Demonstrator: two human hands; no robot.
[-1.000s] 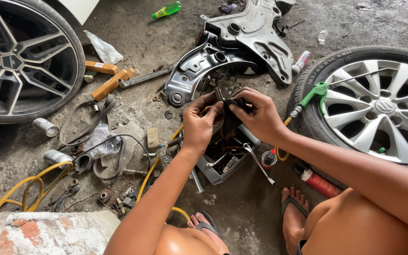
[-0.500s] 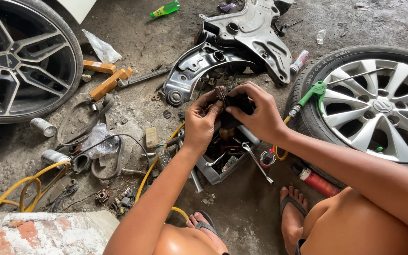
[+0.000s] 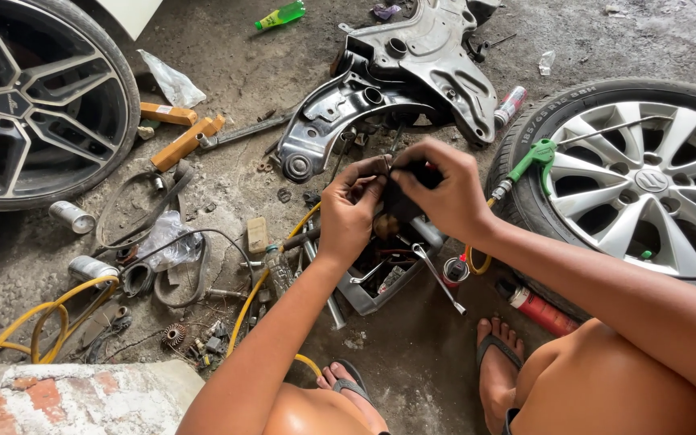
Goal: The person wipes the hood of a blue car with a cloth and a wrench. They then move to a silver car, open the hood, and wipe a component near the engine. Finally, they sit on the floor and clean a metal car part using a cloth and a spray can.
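Both of your hands pinch one small dark part, left hand and right hand meeting over the open tool tray. Keep it above that tray, beside the grey metal frame, so anything dropped lands inside.

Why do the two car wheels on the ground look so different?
The left wheel has dark, thin, forked spokes; the right wheel has bright silver, broad spokes. The left wheel lies bare, while a green-handled tool rests on the right wheel. The right wheel sits beside the right hand; the left wheel lies far from both hands. Both have black tyres.
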